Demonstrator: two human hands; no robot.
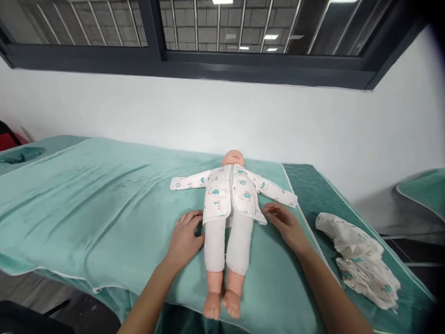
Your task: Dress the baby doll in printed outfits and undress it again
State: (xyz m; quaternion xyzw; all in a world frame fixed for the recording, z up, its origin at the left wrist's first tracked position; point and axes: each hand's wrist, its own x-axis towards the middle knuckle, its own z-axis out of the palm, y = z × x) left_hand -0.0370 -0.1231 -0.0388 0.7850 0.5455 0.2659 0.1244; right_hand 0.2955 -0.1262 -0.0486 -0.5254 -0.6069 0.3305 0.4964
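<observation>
A baby doll (234,157) lies on its back on a green cloth (114,208), head toward the wall and bare feet toward me. It wears a white printed jacket (219,195), with the front edges side by side over the chest and the sleeves spread out. Its legs look white down to the shins. My left hand (186,236) rests beside the jacket's lower left edge, fingers bent and apart from the thumb. On the other side, my right hand (283,222) is near the jacket's lower right corner, fingers slightly curled, with nothing visibly held.
Crumpled white printed clothing (365,264) lies on the darker green cover at the right. A white wall (156,111) and a dark window frame (260,67) stand behind the bed. Something red and black (7,137) shows at the far left.
</observation>
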